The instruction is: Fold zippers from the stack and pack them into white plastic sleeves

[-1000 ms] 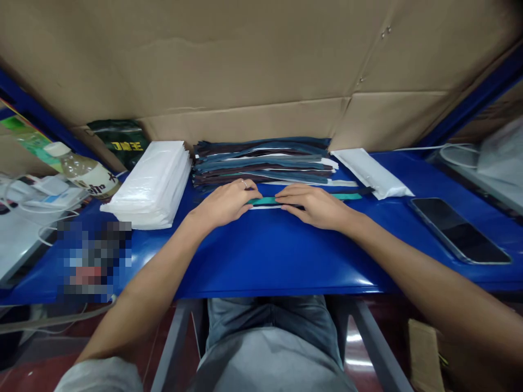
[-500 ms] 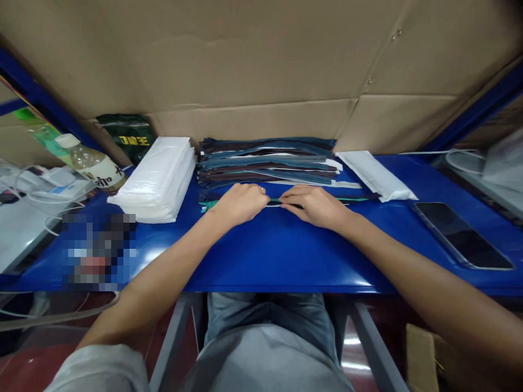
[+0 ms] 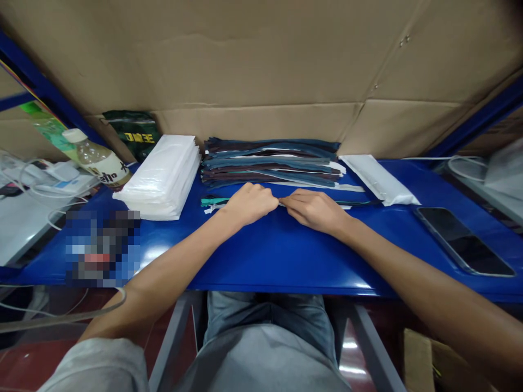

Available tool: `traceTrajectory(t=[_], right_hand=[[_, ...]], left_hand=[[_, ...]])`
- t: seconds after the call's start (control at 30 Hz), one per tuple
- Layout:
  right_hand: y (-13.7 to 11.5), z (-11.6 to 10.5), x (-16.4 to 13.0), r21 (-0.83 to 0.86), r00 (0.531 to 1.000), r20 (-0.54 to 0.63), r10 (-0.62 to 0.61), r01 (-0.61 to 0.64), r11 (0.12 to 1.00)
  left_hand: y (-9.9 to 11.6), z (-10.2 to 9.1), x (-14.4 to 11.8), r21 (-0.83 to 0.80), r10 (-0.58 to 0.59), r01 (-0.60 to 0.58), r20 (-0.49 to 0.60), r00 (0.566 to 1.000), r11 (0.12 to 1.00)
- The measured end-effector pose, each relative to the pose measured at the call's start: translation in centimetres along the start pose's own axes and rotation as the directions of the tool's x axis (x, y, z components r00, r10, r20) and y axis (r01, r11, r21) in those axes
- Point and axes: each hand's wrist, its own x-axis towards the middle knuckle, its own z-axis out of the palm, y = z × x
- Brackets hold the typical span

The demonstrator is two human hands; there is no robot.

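Pinching teal strip point(image 3: 212, 201) on blue table point(image 3: 265, 256): left hand point(image 3: 249, 202), right hand point(image 3: 314, 209), fingers closed.

Two hands point(image 3: 251, 202), one phone point(image 3: 466, 241), perhaps one bottle point(image 3: 98, 160).

Both hands point(image 3: 281, 206) now closer together, fingertips meeting over teal strip point(image 3: 214, 201).

teal zipper point(image 3: 213, 201) — flat, lengthwise, before stack
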Motion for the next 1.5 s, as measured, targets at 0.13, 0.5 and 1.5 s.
traceTrajectory(t=[0.13, 0.5, 1.5], right_hand=[[-0.1, 0.1, 0.1, 0.083, 0.997, -0.038, 0.069, -0.066, 0.994], [0.1, -4.4, 0.5, 0.593, 0.909, 0.34, 0.242, -0.407, 0.695], [3.2, -6.3, -2.2, 0.491, 0.956, 0.026, 0.291, -0.266, 0.83]], left_hand=[[-0.5, -0.7, -0.1, 0.061, -0.044, 0.039, 0.083, 0.996, 0.997], [-2.1, -1.8, -1.4, -0.684, 0.093, -0.109, -0.061, 0.994, 0.721], [-8.5, -4.7, -3.9, -0.722, 0.183, 0.036, 0.222, 0.958, 0.691]])
